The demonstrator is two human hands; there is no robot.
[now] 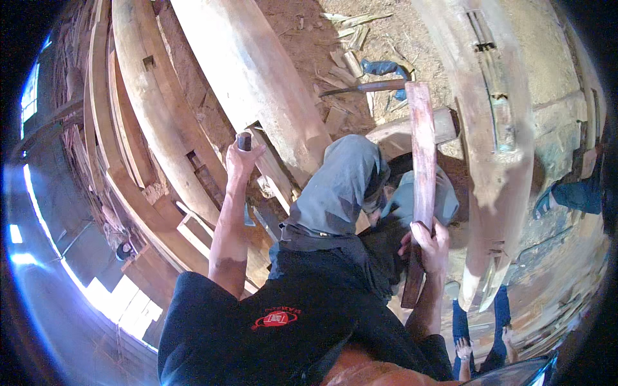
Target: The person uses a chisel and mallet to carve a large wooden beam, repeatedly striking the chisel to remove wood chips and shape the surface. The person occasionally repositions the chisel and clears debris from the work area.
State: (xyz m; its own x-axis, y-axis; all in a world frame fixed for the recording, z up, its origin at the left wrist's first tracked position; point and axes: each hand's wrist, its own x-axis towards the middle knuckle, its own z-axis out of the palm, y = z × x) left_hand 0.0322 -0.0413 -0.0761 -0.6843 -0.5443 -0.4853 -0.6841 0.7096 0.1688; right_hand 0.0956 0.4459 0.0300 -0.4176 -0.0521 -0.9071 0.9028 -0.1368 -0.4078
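Chisel [244,142], gripped near its top by the left hand [242,159], stands roughly upright with its dark butt end showing above the fingers, which are wrapped closed around the shaft. The cutting end is hidden below the hand, so the exact contact point cannot be told, but it appears aimed at the notched area of the wooden beam [257,83] just beside the left knee. A high grip of this kind leaves the butt exposed for striking and keeps the fingers clear of the wood. The right hand [427,245] is clamped on the lower part of a long reddish wooden mallet [421,174], whose shaft rises away from the body toward a blocky head [444,125]; holding it near the end probably gives the longest swing. The person crouches with grey trouser knees [341,186] between the two arms, which keeps the work close and centred. Wood chips [344,64] and a second long-handled tool [364,87] lie on the dirt floor [302,26] beyond. Curved timbers [129,128] lean at the left, and another person's legs [479,321] stand at the lower right.
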